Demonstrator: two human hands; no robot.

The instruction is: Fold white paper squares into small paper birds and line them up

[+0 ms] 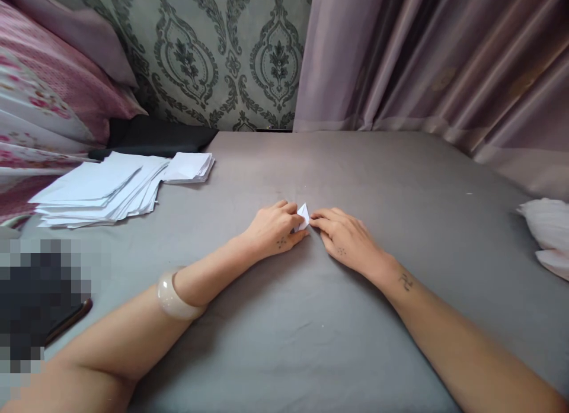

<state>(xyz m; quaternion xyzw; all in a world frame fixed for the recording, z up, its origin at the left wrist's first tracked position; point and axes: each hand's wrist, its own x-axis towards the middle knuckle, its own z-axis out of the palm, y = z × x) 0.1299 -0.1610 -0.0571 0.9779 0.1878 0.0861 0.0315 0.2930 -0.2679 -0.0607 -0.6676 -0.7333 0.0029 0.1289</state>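
A small piece of folded white paper with a pointed top stands out between my hands, low over the grey sheet. My left hand is closed on its left side, fingers over the paper and thumb along the bottom. At the paper's right corner, the fingertips of my right hand are drawn together on the edge. The lower part of the paper is partly hidden by my left fingers. A pale bangle circles my left forearm.
Large white sheets lie stacked at the left, with a smaller stack of white paper beside them. Behind is a black cloth-like item. Curtains hang at the right, and a whitish bundle lies at the right edge.
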